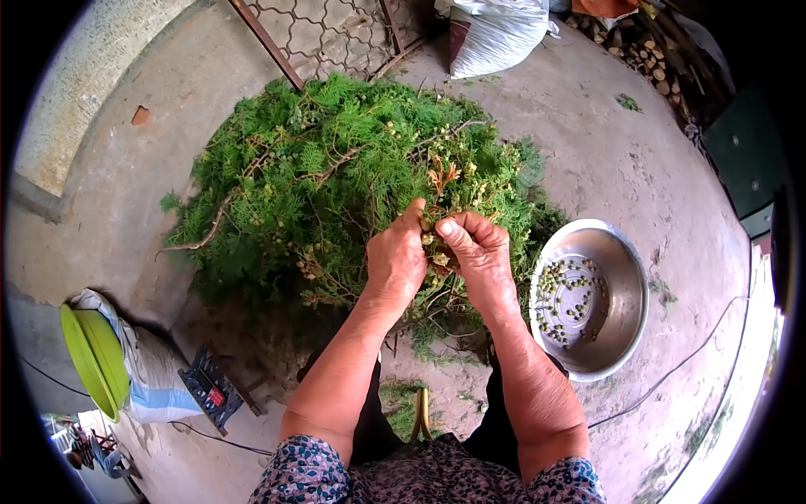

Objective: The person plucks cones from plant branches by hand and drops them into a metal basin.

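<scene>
Head camera: feathery green branches (336,151), rounded metal basin (617,307).

Rough concrete yard with stacked firewood (642,60).

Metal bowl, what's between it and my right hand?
The head view shows green leafy branches, the edge of the pile, between your right hand and the metal bowl.

Patterned clothing on the person I watch.
Below the left hand (396,259) and right hand (481,256), I see short sleeves (304,472) and a matching top (424,475), mottled teal, pale and mauve on dark, and black legwear (497,420).
</scene>
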The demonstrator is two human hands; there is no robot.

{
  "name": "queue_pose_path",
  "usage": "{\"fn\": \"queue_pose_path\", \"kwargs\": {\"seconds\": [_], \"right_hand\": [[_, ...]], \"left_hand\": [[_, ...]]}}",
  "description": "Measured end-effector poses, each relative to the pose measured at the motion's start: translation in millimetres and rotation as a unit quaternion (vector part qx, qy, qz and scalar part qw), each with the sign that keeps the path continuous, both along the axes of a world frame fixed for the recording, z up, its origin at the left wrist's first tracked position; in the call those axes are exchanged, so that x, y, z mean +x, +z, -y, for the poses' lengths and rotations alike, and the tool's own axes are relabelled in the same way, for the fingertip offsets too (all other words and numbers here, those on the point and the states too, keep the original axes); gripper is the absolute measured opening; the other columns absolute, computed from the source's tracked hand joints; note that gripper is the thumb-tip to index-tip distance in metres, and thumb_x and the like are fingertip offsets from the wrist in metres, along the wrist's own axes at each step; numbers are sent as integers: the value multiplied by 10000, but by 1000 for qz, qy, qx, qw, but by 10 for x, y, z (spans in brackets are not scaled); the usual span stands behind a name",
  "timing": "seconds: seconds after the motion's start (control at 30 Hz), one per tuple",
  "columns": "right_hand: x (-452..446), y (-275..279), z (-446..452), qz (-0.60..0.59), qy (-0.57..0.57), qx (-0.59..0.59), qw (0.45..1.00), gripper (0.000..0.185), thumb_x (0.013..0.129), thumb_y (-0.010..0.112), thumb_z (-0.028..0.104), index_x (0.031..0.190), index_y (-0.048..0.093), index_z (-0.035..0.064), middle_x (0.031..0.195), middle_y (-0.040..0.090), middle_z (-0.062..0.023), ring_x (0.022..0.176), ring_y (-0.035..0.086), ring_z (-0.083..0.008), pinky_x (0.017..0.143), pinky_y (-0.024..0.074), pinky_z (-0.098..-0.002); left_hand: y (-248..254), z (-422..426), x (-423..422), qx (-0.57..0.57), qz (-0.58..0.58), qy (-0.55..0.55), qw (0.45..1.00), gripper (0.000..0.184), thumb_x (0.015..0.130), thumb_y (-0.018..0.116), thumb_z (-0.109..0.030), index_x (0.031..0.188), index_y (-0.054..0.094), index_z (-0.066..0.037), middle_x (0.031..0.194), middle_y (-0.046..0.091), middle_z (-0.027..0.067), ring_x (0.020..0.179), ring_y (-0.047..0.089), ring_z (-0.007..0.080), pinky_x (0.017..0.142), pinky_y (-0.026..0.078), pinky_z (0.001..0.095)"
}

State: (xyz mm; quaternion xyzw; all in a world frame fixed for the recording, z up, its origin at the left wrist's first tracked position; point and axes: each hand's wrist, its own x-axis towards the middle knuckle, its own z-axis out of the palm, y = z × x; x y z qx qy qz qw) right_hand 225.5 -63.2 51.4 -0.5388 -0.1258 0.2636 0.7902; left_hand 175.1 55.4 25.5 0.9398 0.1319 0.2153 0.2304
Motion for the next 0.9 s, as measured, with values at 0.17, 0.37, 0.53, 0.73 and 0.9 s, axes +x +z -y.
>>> {"fn": "queue_pose_path", "kwargs": {"seconds": [0.17, 0.37, 0.53, 0.73, 0.9], "right_hand": [[0, 13, -27, 205, -13, -109, 973, 318, 699, 723, 274, 793, 585, 3, 635, 574, 1, 558, 475, -47, 482, 417, -211], [31, -6, -6, 247, -13, -177, 953, 273, 717, 721, 216, 802, 586, -6, 639, 580, -5, 542, 466, -63, 480, 413, -232], [22, 50, 26, -142, 11, 4, 990, 179, 831, 614, 233, 777, 585, 64, 610, 502, 43, 504, 449, -38, 411, 383, -188], [65, 49, 31, -150, 4, -12, 989, 150, 858, 576, 225, 830, 573, 77, 622, 509, 41, 507, 448, -30, 405, 359, -179], [39, -25, 8, -46, -3, -13, 999, 168, 804, 651, 176, 861, 575, 38, 689, 553, 26, 575, 459, -38, 498, 385, -188]], "left_hand": [[110, 39, 23, -1, -111, 45, 993, 520, 692, 632, -51, 1183, 460, -44, 780, 634, 142, 723, 627, 304, 617, 503, 377], [170, 84, 38, -60, -149, 34, 986, 397, 781, 549, -54, 1172, 476, -40, 803, 637, 138, 697, 634, 258, 592, 503, 343], [55, 99, 28, -120, -28, -14, 992, 351, 781, 549, 4, 1128, 518, -39, 779, 637, 126, 675, 635, 221, 568, 495, 305], [63, 64, 30, -58, -68, -1, 996, 440, 742, 590, -39, 1165, 469, -53, 793, 622, 157, 691, 624, 296, 595, 497, 344], [145, 138, 52, 18, -131, 19, 991, 439, 737, 521, 18, 1169, 470, -39, 889, 615, 186, 745, 622, 329, 628, 512, 371]]}}
